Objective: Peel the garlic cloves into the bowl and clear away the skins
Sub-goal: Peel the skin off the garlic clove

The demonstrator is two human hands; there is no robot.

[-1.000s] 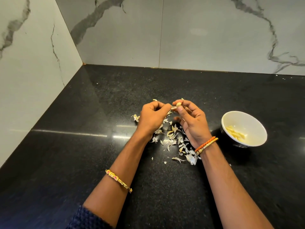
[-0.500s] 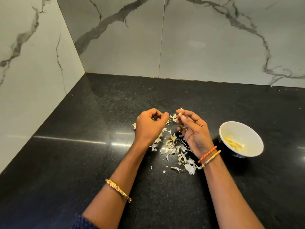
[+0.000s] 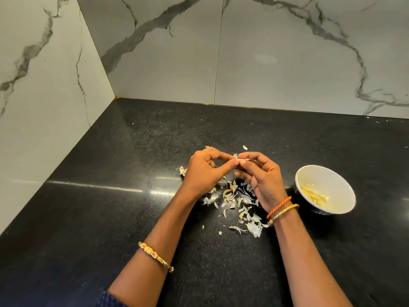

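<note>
Above the dark, speckled stone surface (image 3: pixel 110 218), the two hands meet fingertip to fingertip, and between them sits a small, pale garlic clove with papery skin (image 3: pixel 236 160) partly on it. The left hand (image 3: pixel 204 173) has thumb and forefinger brought together on the clove's left side; the right hand (image 3: pixel 263 180) pinches it from the right with thumb and forefinger, its other fingers loosely curled below. So each grip is clamped on the same clove, and neither is apart. The clove is too small to read its long axis with certainty, though it seems to lie roughly across, from one hand toward the other. What the next move turns on is where the round white ceramic bowl with a dark outside (image 3: pixel 327 173) stands: to the right of the clove and somewhat nearer the person, just beside the right wrist, with pale yellow peeled cloves (image 3: pixel 313 194) already lying in it. The right hand is plainly the nearer one to it, so once the skin is off, that hand would probably carry the clove over. Directly under both hands a heap of dry, whitish garlic skins (image 3: pixel 236 202) is scattered on the surface, not yet cleared.
</note>
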